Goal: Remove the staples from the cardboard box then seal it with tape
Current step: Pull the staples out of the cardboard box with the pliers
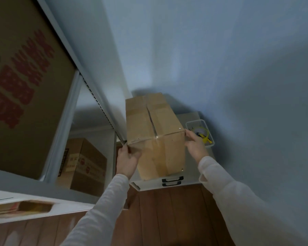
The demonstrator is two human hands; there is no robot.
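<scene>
A plain brown cardboard box (155, 132) stands on a low white cabinet (190, 181) against the wall. Its top flaps meet along a middle seam, and small metal staples glint near its front edge and corners. My left hand (127, 160) grips the box's near left corner, thumb on the front face. On the right side, my right hand (196, 142) holds the near right edge with its fingers against the side wall. A small clear tray (210, 142) behind my right hand holds a tape roll (199, 130) and a yellow tool (205, 139).
A white metal shelving unit (75, 96) fills the left, with a large printed carton (25, 86) on an upper shelf and a smaller printed carton (85, 164) lower down. The pale blue wall (220, 59) is right behind the box. The floor (167, 219) is brown wood.
</scene>
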